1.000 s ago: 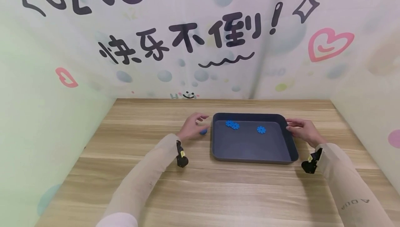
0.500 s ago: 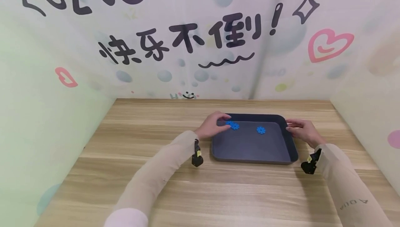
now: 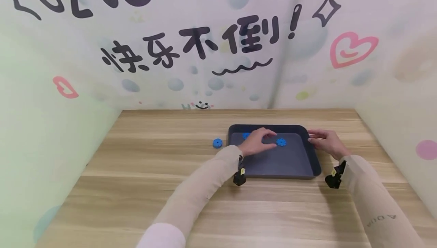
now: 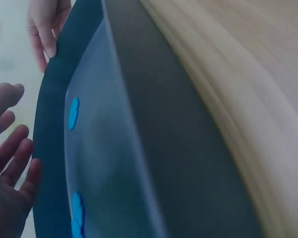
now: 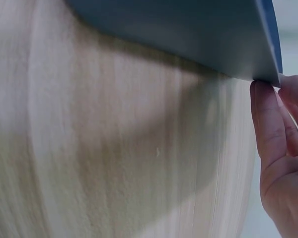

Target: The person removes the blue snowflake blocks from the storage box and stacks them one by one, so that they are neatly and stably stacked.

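In the head view my left hand (image 3: 257, 142) hovers over the dark grey tray (image 3: 276, 170), thumb and fingers spread apart, holding nothing. Its fingertips are near a blue notched plastic disc (image 3: 281, 142) lying on the tray floor. Another blue notched disc (image 3: 246, 135) lies at the tray's back left, partly hidden by that hand; the left wrist view shows overlapping blue discs (image 4: 77, 215) there. My right hand (image 3: 329, 143) pinches the tray's right rim near the back corner, as the right wrist view (image 5: 283, 124) shows up close.
On the wooden table (image 3: 153, 157), just left of the tray, sits a thick blue notched disc piece (image 3: 217, 143), like a small stack. A printed white curtain (image 3: 191, 88) closes off the back, with pale walls at both sides.
From beside the blue piece on the table, my left hand has moved right, across the tray's left side to above its middle. The right hand stays at the rim; the head view shifts slightly.
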Tool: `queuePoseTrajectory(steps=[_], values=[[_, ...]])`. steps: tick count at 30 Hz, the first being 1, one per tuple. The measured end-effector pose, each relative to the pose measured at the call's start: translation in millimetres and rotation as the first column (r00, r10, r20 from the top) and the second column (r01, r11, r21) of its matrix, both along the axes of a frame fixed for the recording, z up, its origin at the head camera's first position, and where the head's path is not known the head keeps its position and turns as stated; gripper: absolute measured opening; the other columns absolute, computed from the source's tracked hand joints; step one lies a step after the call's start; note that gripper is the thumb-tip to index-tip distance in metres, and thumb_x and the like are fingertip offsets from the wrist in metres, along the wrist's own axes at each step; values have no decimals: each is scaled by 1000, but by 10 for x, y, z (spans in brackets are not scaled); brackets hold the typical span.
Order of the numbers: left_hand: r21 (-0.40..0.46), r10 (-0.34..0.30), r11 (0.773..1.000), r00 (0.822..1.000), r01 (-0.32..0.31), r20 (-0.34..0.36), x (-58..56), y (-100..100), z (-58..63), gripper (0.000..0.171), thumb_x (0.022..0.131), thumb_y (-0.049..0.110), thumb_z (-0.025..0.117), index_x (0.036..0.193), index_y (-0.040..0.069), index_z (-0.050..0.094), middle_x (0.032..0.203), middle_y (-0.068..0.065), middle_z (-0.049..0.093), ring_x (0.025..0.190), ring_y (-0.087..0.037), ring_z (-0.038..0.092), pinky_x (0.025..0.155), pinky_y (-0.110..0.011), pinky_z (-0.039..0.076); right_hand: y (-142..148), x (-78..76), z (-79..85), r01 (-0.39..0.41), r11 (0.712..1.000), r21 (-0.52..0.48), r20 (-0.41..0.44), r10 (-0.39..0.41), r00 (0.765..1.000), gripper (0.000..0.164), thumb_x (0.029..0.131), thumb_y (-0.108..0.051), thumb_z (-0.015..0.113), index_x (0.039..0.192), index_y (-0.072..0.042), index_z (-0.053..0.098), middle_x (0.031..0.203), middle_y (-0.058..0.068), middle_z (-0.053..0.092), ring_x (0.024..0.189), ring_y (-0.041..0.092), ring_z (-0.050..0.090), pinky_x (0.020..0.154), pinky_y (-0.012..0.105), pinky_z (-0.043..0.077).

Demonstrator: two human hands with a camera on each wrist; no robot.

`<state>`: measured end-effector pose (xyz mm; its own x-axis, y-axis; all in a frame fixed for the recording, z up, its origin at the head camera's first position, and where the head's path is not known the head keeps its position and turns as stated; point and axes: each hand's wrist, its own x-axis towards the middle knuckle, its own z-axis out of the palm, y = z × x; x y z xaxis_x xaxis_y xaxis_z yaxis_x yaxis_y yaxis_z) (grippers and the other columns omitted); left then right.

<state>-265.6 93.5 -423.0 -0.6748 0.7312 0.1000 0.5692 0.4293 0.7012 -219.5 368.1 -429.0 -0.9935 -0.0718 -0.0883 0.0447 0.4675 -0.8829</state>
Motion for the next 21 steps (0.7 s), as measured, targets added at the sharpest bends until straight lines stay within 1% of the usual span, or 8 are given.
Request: queuePoseTrajectory(steps=[2,7,9,13,15,17,21], values=[[-32,1,1000,1000,-1,8,1,75,-32,40,84,21,60,121,6,52,112,-8,53,101,-17,49,82,-18,39,-5,1,-7,6,1000,-1,-3,-6,1000,48,86,-6,57,124,16,37,102,20,55,78,-2,55,68,21,49],[-64,-1,998,1000,2,28,-39,206,-63,44,85,22,60,124,5,50,113,-9,52,100,-18,50,80,-16,39,-18,-19,-19,12,1000,1,-15,-12,1000,47,86,-6,57,123,17,38,101,17,56,77,-3,55,67,19,49],[-69,17,998,999,-14,42,-67,214,-66,44,85,21,60,124,5,50,114,-9,52,100,-19,50,80,-17,40,-38,-46,-26,6,1000,-11,-20,-6,1000,48,86,-6,57,123,16,38,101,17,57,78,-3,55,67,20,49],[-115,56,992,998,-51,43,-99,226,-97,44,85,21,60,126,7,50,116,-8,53,102,-17,51,81,-18,40,-58,-78,-39,-6,1000,-30,-34,5,999,48,85,-6,57,123,16,38,101,18,57,78,-2,55,67,20,49],[-144,68,988,997,-62,36,-101,246,-123,44,85,22,60,126,9,50,117,-6,54,103,-15,51,82,-18,40,-53,-70,-39,-9,1000,-30,-44,8,999,48,85,-6,57,122,18,38,99,18,57,77,-2,56,66,20,49],[-171,65,984,998,-59,27,-99,280,-149,44,85,23,59,126,10,50,117,-4,54,104,-12,50,82,-17,40,-36,-51,-40,-6,1000,-29,-47,5,999,48,85,-5,57,122,19,37,99,19,57,77,-1,56,65,20,49],[-203,53,978,998,-47,27,-92,357,-151,46,85,24,60,127,9,49,120,-4,53,107,-11,48,86,-16,37,-6,-9,-31,-5,1000,-15,-40,4,999,48,86,-6,57,123,18,37,103,23,56,77,-1,56,65,21,49]])
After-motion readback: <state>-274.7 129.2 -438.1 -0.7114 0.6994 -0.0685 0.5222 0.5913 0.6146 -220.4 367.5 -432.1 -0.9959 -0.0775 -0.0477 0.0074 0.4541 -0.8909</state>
